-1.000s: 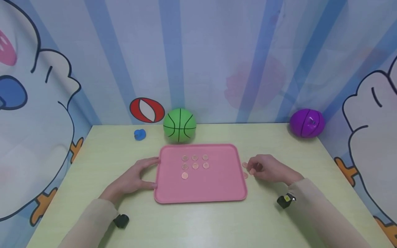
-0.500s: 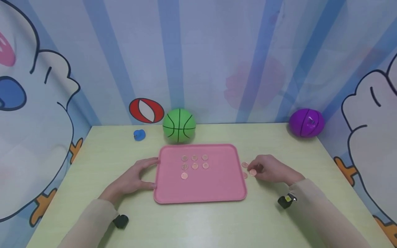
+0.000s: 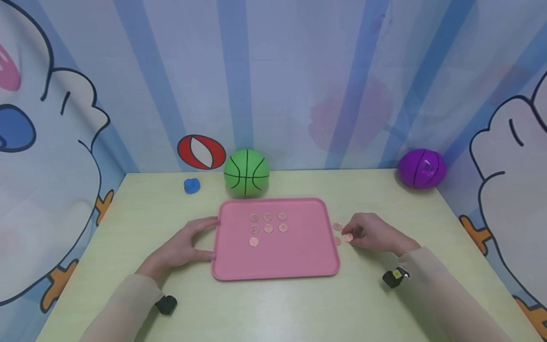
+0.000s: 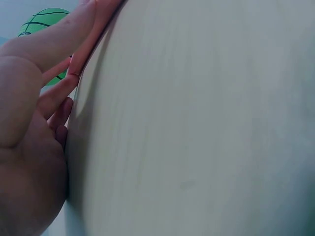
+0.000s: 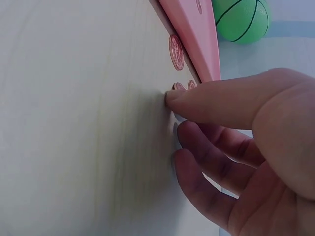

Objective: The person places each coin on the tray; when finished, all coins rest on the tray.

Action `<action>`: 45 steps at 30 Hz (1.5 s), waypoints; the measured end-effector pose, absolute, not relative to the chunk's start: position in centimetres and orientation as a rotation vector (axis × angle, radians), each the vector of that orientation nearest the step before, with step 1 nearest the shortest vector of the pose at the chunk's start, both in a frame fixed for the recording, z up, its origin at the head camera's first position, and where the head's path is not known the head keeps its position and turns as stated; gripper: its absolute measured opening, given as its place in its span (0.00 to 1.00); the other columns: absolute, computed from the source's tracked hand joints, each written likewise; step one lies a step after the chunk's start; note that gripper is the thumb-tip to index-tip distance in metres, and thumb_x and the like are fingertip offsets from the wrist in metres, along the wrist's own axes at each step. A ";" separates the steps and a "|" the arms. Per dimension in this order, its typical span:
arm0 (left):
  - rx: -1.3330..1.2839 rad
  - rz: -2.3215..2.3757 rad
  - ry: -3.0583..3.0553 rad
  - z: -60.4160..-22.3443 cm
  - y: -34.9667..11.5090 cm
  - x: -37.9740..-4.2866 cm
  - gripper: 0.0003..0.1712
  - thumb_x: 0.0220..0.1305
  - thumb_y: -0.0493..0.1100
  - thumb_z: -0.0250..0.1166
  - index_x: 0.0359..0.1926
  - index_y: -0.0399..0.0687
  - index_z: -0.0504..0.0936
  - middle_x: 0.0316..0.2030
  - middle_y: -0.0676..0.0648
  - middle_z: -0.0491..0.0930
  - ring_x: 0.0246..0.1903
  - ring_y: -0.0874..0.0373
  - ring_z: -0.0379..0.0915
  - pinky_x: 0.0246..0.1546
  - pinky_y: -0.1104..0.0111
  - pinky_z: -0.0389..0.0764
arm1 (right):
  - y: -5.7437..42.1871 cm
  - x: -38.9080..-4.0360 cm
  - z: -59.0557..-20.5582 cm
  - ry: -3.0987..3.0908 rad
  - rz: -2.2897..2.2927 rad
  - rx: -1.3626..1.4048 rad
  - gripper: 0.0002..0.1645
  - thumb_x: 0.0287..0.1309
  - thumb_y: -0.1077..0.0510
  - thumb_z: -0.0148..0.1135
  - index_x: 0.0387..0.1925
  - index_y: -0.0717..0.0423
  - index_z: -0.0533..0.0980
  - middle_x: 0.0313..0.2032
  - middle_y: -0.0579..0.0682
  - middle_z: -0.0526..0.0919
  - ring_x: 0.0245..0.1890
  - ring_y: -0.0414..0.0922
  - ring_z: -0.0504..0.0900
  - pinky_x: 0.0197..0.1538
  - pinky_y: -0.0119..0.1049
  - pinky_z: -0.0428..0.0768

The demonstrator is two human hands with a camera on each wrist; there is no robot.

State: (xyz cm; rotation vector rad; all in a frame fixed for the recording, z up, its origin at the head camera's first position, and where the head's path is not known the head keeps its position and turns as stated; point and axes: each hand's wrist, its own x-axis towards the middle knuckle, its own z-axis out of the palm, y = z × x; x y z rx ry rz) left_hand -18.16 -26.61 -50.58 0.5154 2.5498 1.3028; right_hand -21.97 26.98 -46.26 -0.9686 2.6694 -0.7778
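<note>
A pink tray [image 3: 299,259] lies flat on the table, with several copper coins [image 3: 268,228] on its left half: two rows of three and a single one below. My left hand [image 3: 183,244] rests at the tray's left edge, fingers and thumb stretched out and spread, touching the rim. Just off the right edge, my right hand [image 3: 372,232] pinches a coin [image 3: 348,237] between thumb and fingertips, low over the table. Two more coins lie beside that edge, an upper coin [image 3: 337,227] and a lower coin [image 5: 176,52]. My thumb partly hides the pinched coin in the right wrist view.
Behind the tray stands a green ball [image 3: 247,173] with black lines. A small blue rubber duck [image 3: 192,185] sits to its left, and a purple ball [image 3: 422,169] at the back right corner. A printed curtain [image 3: 290,85] rises behind the table.
The coin at my right fingertips has shifted slightly and now shows more of its face. My left hand and the tray have stayed in place.
</note>
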 end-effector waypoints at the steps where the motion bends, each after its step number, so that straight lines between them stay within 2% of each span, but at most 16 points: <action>1: 0.517 1.303 2.550 -50.6 -26.6 -18.2 0.54 0.54 0.52 0.82 0.79 0.55 0.67 0.80 0.43 0.59 0.79 0.36 0.47 0.76 0.30 0.47 | 27.0 -22.0 -46.3 2.671 -0.781 -0.959 0.14 0.57 0.70 0.73 0.45 0.59 0.89 0.36 0.46 0.86 0.37 0.42 0.84 0.44 0.37 0.88; 9: 0.521 1.297 2.558 -50.6 -26.6 -18.2 0.54 0.54 0.53 0.83 0.79 0.56 0.67 0.80 0.44 0.60 0.80 0.36 0.47 0.76 0.30 0.47 | 26.8 -21.9 -46.4 2.684 -0.874 -0.878 0.15 0.59 0.65 0.75 0.49 0.57 0.89 0.36 0.45 0.85 0.37 0.40 0.83 0.45 0.36 0.88; 18: 0.518 1.296 2.555 -50.7 -26.6 -18.2 0.55 0.53 0.53 0.83 0.79 0.56 0.66 0.80 0.43 0.60 0.80 0.36 0.47 0.76 0.31 0.47 | 25.4 -21.9 -46.0 2.674 -0.950 -0.961 0.15 0.62 0.64 0.74 0.50 0.59 0.87 0.38 0.45 0.86 0.36 0.38 0.85 0.42 0.34 0.88; 30: 0.512 1.291 2.554 -50.6 -26.7 -18.2 0.55 0.54 0.53 0.83 0.80 0.55 0.66 0.80 0.43 0.59 0.80 0.36 0.47 0.76 0.31 0.46 | 21.1 -22.3 -45.2 2.631 -0.972 -0.957 0.14 0.62 0.62 0.74 0.50 0.60 0.87 0.38 0.46 0.85 0.37 0.42 0.83 0.42 0.37 0.87; 45: 0.524 1.298 2.558 -50.6 -26.6 -18.2 0.55 0.53 0.52 0.83 0.79 0.56 0.67 0.80 0.44 0.60 0.79 0.36 0.48 0.76 0.30 0.47 | 15.4 -22.4 -45.6 2.612 -0.916 -1.098 0.13 0.60 0.63 0.75 0.48 0.58 0.88 0.38 0.44 0.86 0.38 0.42 0.83 0.43 0.34 0.86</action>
